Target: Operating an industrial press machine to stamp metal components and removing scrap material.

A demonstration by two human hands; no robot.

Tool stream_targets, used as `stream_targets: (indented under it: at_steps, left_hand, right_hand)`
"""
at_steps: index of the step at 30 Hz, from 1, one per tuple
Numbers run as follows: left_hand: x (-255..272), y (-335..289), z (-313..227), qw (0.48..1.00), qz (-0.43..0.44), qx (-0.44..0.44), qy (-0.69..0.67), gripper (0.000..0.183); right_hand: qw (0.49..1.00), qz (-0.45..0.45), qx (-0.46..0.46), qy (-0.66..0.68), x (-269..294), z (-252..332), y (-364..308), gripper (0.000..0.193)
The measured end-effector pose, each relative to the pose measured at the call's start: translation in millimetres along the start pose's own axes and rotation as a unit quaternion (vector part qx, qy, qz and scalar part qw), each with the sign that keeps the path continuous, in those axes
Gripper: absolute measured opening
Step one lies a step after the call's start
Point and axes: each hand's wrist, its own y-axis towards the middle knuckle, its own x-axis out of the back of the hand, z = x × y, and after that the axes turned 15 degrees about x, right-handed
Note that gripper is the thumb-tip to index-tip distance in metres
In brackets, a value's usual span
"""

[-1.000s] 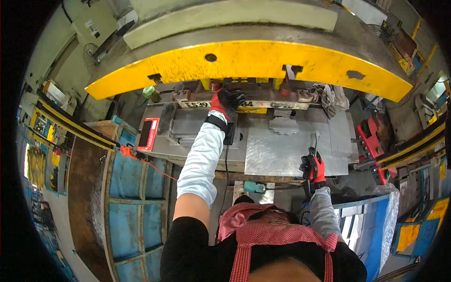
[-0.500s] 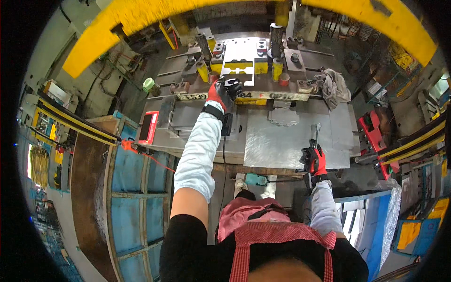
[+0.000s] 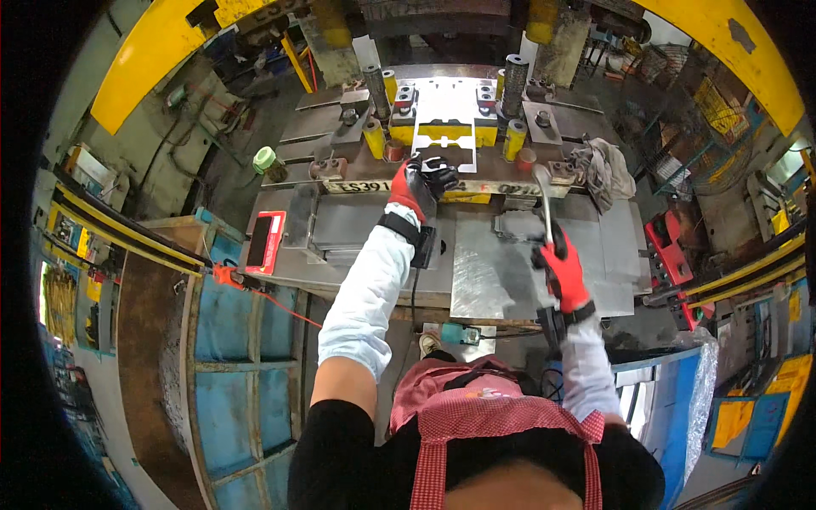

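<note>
My left hand [image 3: 425, 183], in a red and black glove, is closed at the front left corner of a thin, bright metal sheet [image 3: 446, 102] with cut-outs. That sheet lies over the yellow-sided die block [image 3: 486, 134] on the press bed; the fingers cover the corner. In my right hand [image 3: 563, 270], gloved alike, is a slim metal rod with a rounded head [image 3: 545, 200]. It points away from me above a flat grey metal plate [image 3: 489, 263]. A small stack of cut metal pieces [image 3: 518, 224] lies beyond that plate.
Yellow and dark posts [image 3: 514, 85] rise on both sides of the die. A grey rag [image 3: 605, 170] lies at the bed's right. A red-framed dark panel [image 3: 267, 242] sits at the left, and a yellow press frame [image 3: 149, 59] arches overhead. Below is a teal foot pedal [image 3: 459, 333].
My right hand has moved forward and raised the rod, its head now near the bed's front edge. My left hand stays at the sheet's corner. The whole view has shifted a little.
</note>
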Motion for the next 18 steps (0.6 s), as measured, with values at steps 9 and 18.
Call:
stream_targets:
  at_steps: [9,18]
  left_hand:
    - [8,9,-6,0.992,0.028,0.123,0.005,0.049]
    - [129,-34,-3,0.87,-0.158,-0.232,0.406,0.035]
  right_hand:
    - [0.973,0.22,-0.019,0.059,-97,9,246,0.022]
    - [0.954,0.181,0.197,-0.136,-65,39,110,0.041]
